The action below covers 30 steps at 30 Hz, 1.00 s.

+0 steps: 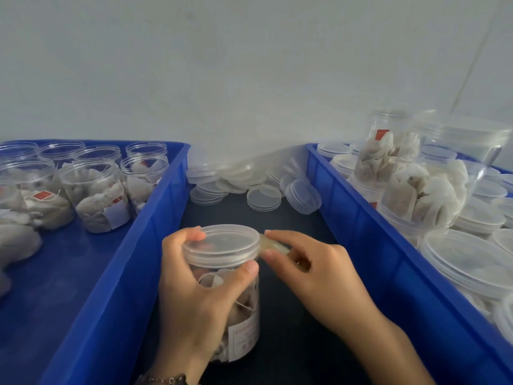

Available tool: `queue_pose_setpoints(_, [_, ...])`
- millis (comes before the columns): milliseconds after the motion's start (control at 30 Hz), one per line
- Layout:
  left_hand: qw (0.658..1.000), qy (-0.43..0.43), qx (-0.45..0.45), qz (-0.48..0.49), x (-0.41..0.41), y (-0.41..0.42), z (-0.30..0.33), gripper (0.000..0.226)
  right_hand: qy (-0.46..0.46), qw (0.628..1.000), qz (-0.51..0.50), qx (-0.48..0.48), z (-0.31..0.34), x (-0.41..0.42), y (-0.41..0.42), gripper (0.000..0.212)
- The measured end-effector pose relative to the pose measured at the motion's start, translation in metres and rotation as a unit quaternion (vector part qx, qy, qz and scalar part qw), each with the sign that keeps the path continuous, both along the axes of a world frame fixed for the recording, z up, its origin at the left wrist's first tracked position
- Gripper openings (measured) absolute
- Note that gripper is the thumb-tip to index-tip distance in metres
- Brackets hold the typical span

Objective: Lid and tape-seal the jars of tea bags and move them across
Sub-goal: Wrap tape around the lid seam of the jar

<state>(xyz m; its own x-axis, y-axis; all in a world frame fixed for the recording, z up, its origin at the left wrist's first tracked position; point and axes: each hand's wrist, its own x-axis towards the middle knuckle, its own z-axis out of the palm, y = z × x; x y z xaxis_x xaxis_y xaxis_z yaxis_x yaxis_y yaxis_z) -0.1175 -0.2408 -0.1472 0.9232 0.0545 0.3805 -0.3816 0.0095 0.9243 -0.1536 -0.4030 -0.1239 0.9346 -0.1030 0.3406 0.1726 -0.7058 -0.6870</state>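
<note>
Trays come first: two blue plastic trays stand on a dark table (277, 315), one on the left (116, 273) and one on the right (369, 226), with a strip of table between them. The left tray holds open clear jars (94, 195) with tea bags inside, no lids on them. The right tray holds many loose clear lids (469, 259), and on top of them lie lidded jars (424, 190) full of tea bags, tilted on their sides. At the far end of the strip, against the pale wall, a heap of more lids (263, 197) lies on the table.

Between the trays, near the person, one jar (238, 315) stands upright on the table with a lid (222, 245) on it; tea bags and a white label show through its wall. The left hand (194, 295) grips this jar just under the lid — thumb curled on the near side, fingers around the far side. The right hand (313, 273) pinches a strip of clear tape (273, 245) between thumb and forefinger, and the end of the tape touches the right edge of the lid. A wristband shows on the left wrist.
</note>
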Motion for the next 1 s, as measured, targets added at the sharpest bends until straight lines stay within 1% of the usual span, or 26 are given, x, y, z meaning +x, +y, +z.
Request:
queue_pose_setpoints(100, [0.999, -0.006, -0.031, 0.005, 0.004, 0.005, 0.001, 0.063, 0.019, 1.000, 0.018, 0.012, 0.008, -0.005, -0.005, 0.044])
queue_pose_setpoints(167, [0.999, -0.009, -0.041, 0.002, 0.005, 0.007, 0.001, 0.062, 0.022, 0.999, 0.019, -0.032, 0.013, -0.010, -0.007, 0.041])
queue_pose_setpoints(233, [0.999, -0.005, -0.033, -0.013, 0.005, 0.007, 0.003, 0.059, 0.017, 0.998, 0.005, -0.060, 0.018, -0.014, -0.008, 0.038])
queue_pose_setpoints(367, [1.000, -0.004, -0.011, -0.024, 0.003, 0.010, 0.005, 0.055, 0.015, 0.995, -0.039, -0.085, 0.020, -0.014, -0.010, 0.034])
queue_pose_setpoints(433, [0.999, -0.008, -0.014, -0.039, 0.001, 0.009, 0.007, 0.057, 0.027, 0.995, -0.051, -0.081, 0.017, -0.010, -0.011, 0.037])
queue_pose_setpoints(533, [0.998, -0.004, -0.025, -0.062, 0.001, 0.008, 0.008, 0.060, 0.044, 0.997, -0.048, -0.041, 0.011, -0.004, -0.014, 0.051])
queue_pose_setpoints(633, [0.996, 0.008, -0.027, -0.082, 0.001, 0.010, 0.009, 0.074, 0.051, 0.997, -0.054, -0.029, 0.004, 0.002, -0.015, 0.064])
queue_pose_setpoints(733, [0.994, 0.023, -0.018, -0.104, 0.001, 0.013, 0.011, 0.073, 0.042, 0.996, -0.062, -0.049, 0.000, 0.005, -0.013, 0.075])
queue_pose_setpoints(800, [0.992, 0.034, -0.007, -0.119, 0.001, 0.014, 0.012, 0.061, 0.035, 0.995, -0.065, -0.063, 0.000, 0.005, -0.010, 0.078])
queue_pose_setpoints(833, [0.992, 0.038, -0.001, -0.121, 0.001, 0.013, 0.012, 0.062, 0.032, 0.995, -0.068, -0.070, 0.000, 0.005, -0.009, 0.079])
queue_pose_setpoints(900, [0.994, 0.040, 0.014, -0.099, 0.001, 0.011, 0.013, 0.070, 0.032, 0.993, -0.071, -0.086, 0.000, 0.004, -0.008, 0.078])
queue_pose_setpoints(967, [0.996, 0.040, 0.063, -0.044, 0.001, 0.010, 0.016, 0.081, 0.039, 0.993, -0.060, -0.096, 0.000, 0.004, -0.005, 0.077])
queue_pose_setpoints(1000, [0.995, 0.041, 0.085, -0.013, 0.001, 0.010, 0.017, 0.083, 0.043, 0.993, -0.052, -0.097, 0.000, 0.003, -0.003, 0.076])
